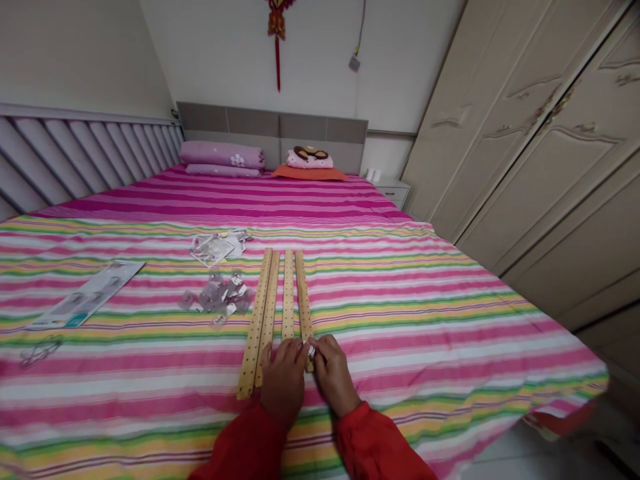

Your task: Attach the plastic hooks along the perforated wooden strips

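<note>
Several narrow wooden strips with rows of small holes lie side by side on the striped bedspread. My left hand (284,381) is over the near ends of the middle strips (289,293), fingers bent. Its thumb side meets my right hand (334,375) at the near end of the rightmost strip (303,293). Between the fingertips of both hands is a small shiny white piece (311,350), too small to name. The two left strips (256,327) lie beside my left hand, the outermost reaching nearest to me.
Small clear plastic bags (220,293) lie in a heap left of the strips, with flat packets (220,247) behind. Farther left are a long clear package (90,293) and a thin tangled loop (41,350). A wardrobe (540,133) stands at right, a slatted rail (85,153) at left.
</note>
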A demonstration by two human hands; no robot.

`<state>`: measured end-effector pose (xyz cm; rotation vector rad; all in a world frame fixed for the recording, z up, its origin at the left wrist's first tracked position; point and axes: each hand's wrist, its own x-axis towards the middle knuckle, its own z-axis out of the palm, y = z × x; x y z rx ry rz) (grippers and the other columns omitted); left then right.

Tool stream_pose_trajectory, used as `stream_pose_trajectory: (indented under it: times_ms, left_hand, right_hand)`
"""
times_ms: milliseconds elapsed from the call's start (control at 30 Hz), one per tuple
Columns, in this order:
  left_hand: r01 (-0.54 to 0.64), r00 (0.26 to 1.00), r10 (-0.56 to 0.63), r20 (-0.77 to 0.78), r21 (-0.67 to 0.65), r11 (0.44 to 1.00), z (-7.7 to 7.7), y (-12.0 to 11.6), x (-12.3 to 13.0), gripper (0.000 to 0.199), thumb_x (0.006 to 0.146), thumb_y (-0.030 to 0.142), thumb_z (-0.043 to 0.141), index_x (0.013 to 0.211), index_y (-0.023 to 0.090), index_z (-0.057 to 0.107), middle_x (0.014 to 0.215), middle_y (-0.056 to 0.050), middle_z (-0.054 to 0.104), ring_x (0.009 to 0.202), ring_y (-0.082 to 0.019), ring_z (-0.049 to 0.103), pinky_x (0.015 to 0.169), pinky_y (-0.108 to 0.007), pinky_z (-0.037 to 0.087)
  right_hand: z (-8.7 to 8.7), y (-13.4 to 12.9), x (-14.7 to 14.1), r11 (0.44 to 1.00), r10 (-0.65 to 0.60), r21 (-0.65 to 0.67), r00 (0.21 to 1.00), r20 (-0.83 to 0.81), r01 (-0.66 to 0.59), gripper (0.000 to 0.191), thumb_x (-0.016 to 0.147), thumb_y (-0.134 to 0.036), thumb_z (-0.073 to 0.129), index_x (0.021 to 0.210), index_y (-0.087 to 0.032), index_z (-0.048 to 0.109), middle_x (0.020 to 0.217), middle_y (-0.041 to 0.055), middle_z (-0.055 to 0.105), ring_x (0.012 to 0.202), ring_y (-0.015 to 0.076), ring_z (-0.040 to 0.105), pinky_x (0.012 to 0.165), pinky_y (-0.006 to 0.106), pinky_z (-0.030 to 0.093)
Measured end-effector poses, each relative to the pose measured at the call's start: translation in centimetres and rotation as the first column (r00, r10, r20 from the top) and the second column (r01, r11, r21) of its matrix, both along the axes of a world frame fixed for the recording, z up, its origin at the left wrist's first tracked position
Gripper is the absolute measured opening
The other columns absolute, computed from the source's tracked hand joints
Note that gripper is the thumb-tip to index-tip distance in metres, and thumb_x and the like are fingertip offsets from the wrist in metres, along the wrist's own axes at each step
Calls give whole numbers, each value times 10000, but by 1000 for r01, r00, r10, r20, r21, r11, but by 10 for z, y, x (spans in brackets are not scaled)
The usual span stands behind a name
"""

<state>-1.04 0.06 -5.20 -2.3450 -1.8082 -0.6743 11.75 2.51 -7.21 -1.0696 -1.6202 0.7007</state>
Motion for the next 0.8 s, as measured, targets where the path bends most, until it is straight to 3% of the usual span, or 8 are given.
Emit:
stream_pose_trajectory:
  times_ms: [167, 300, 433, 800]
  left_hand:
    - [22, 999, -20, 43, -49, 999, 0, 1, -5, 462, 816, 75, 434, 1165, 326, 606, 1157, -26, 667, 1131, -236, 528, 1008, -506, 231]
    - [-3, 995, 13, 94, -108, 994, 2, 1, -7, 494, 817, 60, 386, 1242, 246, 558, 1175, -71, 659, 1156, -232, 518, 1009, -485, 242]
    - [-13, 992, 29, 123, -128, 992, 2, 3, -6, 498, 814, 54, 363, 1255, 194, 547, 1201, -94, 645, 1195, -244, 494, 1007, -479, 249]
    - [20, 979, -11, 203, -41, 999, -9, 3, -6, 484, 808, 68, 374, 1187, 262, 602, 1150, -42, 679, 1175, -243, 524, 986, -480, 273]
  right_hand:
    - [-2, 1, 4, 999, 10, -41, 998, -68, -13, 354, 852, -114, 425, 1061, -228, 687, 816, 46, 575, 774, 174, 569, 698, 296, 484]
    - [-5, 1, 5, 991, -78, -124, 984, -161, 59, 332, 868, -184, 449, 1141, -208, 636, 914, 68, 618, 833, 186, 588, 741, 313, 493]
    - [-4, 1, 1, 986, -115, -135, 980, -162, 93, 305, 835, -161, 458, 1042, -204, 678, 883, 60, 622, 840, 190, 589, 773, 318, 486]
    - [2, -4, -4, 983, -73, -176, 983, -169, 43, 339, 768, -117, 413, 855, -207, 729, 718, 18, 541, 703, 168, 553, 647, 266, 441]
